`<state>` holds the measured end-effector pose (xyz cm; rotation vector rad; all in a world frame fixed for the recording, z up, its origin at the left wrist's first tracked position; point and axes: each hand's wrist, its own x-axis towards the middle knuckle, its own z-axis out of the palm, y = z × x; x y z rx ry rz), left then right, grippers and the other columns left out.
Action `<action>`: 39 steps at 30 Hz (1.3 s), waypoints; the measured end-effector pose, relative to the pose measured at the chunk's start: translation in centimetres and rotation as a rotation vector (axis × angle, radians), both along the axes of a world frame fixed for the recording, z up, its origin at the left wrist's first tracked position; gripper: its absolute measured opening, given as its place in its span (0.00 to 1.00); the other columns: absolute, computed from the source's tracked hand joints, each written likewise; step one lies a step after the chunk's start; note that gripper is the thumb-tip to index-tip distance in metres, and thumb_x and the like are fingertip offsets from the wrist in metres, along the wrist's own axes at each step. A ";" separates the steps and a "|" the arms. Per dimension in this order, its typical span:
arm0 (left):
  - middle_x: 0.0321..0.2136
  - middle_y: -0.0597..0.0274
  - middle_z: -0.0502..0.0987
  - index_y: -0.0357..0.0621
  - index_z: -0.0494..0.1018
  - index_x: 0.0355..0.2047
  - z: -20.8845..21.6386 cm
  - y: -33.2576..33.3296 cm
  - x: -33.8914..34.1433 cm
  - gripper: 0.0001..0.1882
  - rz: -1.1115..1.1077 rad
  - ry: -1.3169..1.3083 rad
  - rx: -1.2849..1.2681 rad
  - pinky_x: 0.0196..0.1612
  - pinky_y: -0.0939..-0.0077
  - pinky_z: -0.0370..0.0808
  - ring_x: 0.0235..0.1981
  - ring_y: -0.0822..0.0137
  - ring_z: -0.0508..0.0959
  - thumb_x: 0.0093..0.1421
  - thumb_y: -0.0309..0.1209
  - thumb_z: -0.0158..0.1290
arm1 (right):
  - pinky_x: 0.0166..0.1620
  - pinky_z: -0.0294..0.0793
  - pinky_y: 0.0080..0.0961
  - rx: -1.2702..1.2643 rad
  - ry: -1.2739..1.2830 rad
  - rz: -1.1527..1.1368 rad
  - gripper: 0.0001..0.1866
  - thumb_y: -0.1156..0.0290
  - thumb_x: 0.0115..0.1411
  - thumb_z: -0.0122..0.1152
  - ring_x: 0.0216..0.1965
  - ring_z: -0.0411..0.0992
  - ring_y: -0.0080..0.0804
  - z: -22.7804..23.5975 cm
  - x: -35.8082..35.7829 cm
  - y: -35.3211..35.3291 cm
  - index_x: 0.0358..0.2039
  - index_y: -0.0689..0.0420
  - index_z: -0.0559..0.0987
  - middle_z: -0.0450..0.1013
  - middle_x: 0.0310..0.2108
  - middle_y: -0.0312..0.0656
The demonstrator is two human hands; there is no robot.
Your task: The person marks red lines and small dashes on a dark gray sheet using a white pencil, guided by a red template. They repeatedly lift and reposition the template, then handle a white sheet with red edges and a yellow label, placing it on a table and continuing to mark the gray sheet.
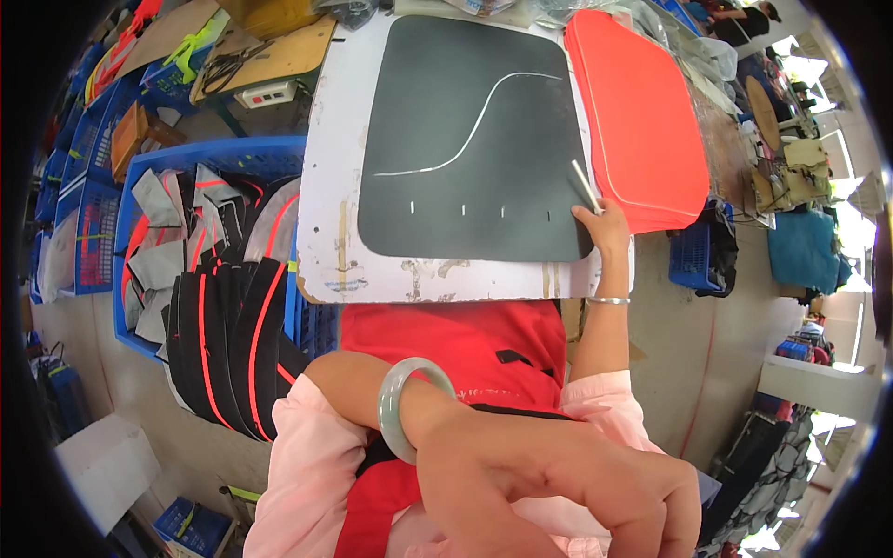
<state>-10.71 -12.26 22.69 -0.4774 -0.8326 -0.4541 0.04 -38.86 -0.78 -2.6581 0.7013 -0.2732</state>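
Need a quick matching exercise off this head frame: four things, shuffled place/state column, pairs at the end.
Column one
1. Dark sheet
2. Red stack
3. White stick
4. Left hand

Column two
A. Held in the right hand
B. Nearest the camera, with a pale green bangle on its wrist
C. To the right of the dark sheet
D. Marked with a white S-shaped line and a row of short dashes

Pairs: 1-D, 2-C, 3-A, 4-B
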 end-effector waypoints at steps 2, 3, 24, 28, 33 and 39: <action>0.42 0.49 0.70 0.32 0.73 0.35 -0.1 -0.4 0.3 0.19 -0.001 -0.015 -0.016 0.45 0.64 0.68 0.41 0.57 0.72 0.59 0.41 0.56 | 0.33 0.68 0.35 0.094 0.059 0.050 0.22 0.54 0.50 0.66 0.26 0.72 0.41 4.2 1.1 1.9 0.32 0.62 0.78 0.74 0.22 0.43; 0.42 0.49 0.71 0.32 0.73 0.36 -0.6 -1.3 0.6 0.20 0.004 -0.065 -0.027 0.46 0.64 0.68 0.42 0.56 0.72 0.59 0.41 0.56 | 0.31 0.67 0.34 0.144 0.087 0.077 0.20 0.56 0.52 0.64 0.24 0.70 0.38 6.5 1.8 2.7 0.31 0.63 0.78 0.72 0.20 0.42; 0.24 0.56 0.70 0.40 0.71 0.26 -24.4 1.7 7.7 0.03 1.853 -0.389 2.352 0.27 0.68 0.69 0.24 0.59 0.72 0.54 0.25 0.54 | 0.42 0.69 0.21 0.831 -0.235 -0.208 0.15 0.61 0.59 0.62 0.36 0.71 0.19 4.6 4.8 -35.5 0.41 0.59 0.80 0.75 0.33 0.29; 0.24 0.55 0.72 0.41 0.72 0.26 -24.8 1.0 8.4 0.03 1.686 -0.203 2.535 0.28 0.64 0.70 0.26 0.55 0.74 0.54 0.26 0.54 | 0.43 0.70 0.26 0.536 -0.166 -0.101 0.16 0.59 0.59 0.61 0.36 0.73 0.28 -0.7 3.6 -38.8 0.41 0.57 0.80 0.76 0.31 0.38; 0.23 0.55 0.71 0.40 0.72 0.29 -24.8 0.5 8.4 0.03 1.701 -0.055 2.602 0.28 0.64 0.70 0.24 0.55 0.72 0.56 0.26 0.53 | 0.40 0.72 0.41 -0.041 0.168 -0.185 0.17 0.55 0.61 0.53 0.38 0.74 0.48 3.2 5.5 -33.1 0.37 0.55 0.79 0.75 0.33 0.51; 0.35 0.51 0.73 0.37 0.74 0.36 -24.1 -0.9 4.9 0.08 1.665 -0.046 2.558 0.43 0.62 0.70 0.38 0.52 0.73 0.56 0.25 0.53 | 0.41 0.73 0.48 -0.152 0.006 0.103 0.13 0.61 0.63 0.48 0.38 0.73 0.53 3.4 10.1 -24.8 0.44 0.52 0.75 0.72 0.38 0.52</action>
